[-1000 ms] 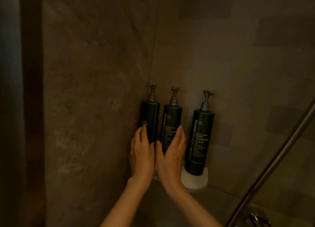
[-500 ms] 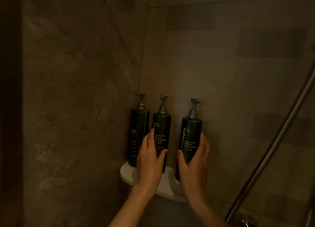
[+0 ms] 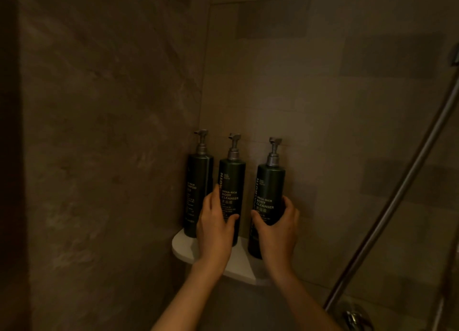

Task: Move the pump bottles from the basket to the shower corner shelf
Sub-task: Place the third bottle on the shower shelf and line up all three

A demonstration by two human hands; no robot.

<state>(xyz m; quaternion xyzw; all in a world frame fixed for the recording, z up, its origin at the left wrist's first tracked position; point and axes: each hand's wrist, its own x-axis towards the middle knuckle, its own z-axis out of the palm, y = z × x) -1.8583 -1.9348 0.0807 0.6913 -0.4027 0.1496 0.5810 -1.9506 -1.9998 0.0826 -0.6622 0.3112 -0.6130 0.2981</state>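
Observation:
Three dark green pump bottles with grey pumps stand upright on the white corner shelf (image 3: 182,247). The left bottle (image 3: 197,181) sits in the wall corner. My left hand (image 3: 215,225) wraps the lower part of the middle bottle (image 3: 231,179), thumb on its right side. My right hand (image 3: 278,229) grips the lower half of the right bottle (image 3: 269,184), fingers curled round its right side. The bases of both held bottles are partly hidden by my hands. No basket is in view.
Brown stone tile walls meet in the corner behind the bottles. A metal shower hose or rail (image 3: 397,199) runs diagonally on the right, down to a chrome fitting (image 3: 355,317) at the lower right edge.
My left hand moved from the left bottle to the middle bottle. My right hand moved from the middle bottle to the right one and closed around it.

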